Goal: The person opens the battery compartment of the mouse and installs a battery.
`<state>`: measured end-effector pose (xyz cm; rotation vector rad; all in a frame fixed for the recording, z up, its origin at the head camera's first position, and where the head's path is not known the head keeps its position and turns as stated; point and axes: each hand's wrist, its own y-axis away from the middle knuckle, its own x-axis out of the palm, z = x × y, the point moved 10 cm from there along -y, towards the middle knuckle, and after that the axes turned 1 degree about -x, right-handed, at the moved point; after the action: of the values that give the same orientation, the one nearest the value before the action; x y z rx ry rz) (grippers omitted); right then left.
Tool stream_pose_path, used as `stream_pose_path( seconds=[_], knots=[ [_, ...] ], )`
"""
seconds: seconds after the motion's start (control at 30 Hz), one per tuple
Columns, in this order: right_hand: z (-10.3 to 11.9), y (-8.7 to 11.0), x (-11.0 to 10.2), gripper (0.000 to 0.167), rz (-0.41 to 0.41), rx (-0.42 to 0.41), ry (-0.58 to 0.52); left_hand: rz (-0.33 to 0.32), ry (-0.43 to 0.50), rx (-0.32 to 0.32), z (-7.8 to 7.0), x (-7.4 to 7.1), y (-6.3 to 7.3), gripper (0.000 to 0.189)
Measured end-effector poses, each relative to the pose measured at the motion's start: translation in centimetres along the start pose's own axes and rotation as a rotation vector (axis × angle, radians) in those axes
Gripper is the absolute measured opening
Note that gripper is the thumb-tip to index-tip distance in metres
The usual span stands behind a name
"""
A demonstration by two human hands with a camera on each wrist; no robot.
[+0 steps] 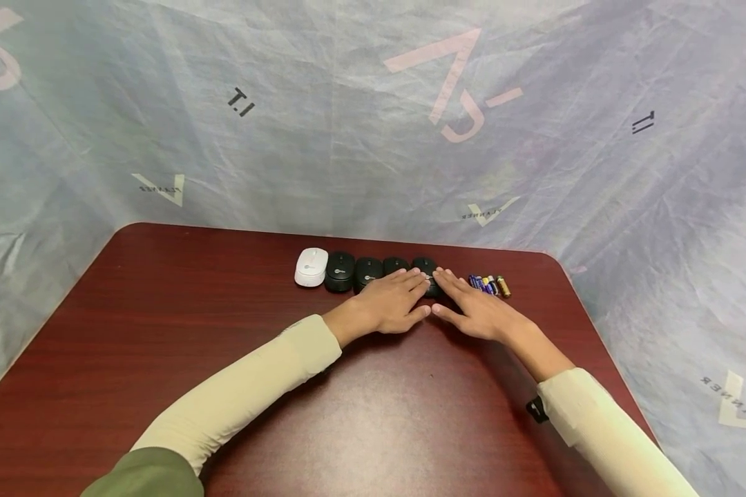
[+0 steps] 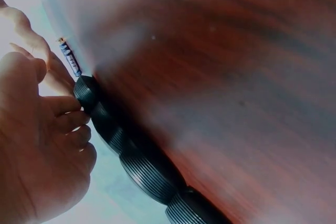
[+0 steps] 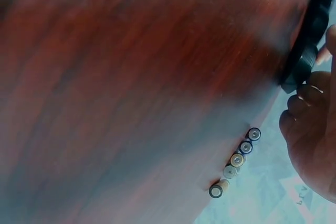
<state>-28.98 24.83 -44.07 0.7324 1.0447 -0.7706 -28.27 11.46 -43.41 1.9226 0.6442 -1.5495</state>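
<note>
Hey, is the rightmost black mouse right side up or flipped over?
Right side up: in the head view, the rightmost black mouse shows its scroll wheel and part of its logo facing up.

From well back on the near side of the row of computer mice (image 1: 369,271), the head camera faces forward and down over the table (image 1: 373,414), covering the row end to end. Both wrist cameras look from low and close to the row, rolled steeply, and share its end by the batteries (image 1: 488,284). The left view is hazy, so its exact angle is uncertain.
</note>
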Motion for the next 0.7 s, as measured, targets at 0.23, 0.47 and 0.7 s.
stream_pose_path(
  seconds=[0.23, 0.47, 0.7],
  knots=[
    [0.0, 1.6, 0.2, 0.084, -0.004, 0.011, 0.011, 0.012, 0.034, 0.037, -1.1, 0.1, 0.8, 0.070],
    [0.2, 3.3, 0.3, 0.088, 0.006, -0.007, 0.004, 0.009, 0.036, 0.064, -2.0, 0.5, 1.7, 0.069],
    [0.5, 4.7, 0.5, 0.087, 0.009, -0.050, 0.024, 0.023, 0.089, 0.102, -2.8, 0.7, 2.9, 0.069]
  ],
)
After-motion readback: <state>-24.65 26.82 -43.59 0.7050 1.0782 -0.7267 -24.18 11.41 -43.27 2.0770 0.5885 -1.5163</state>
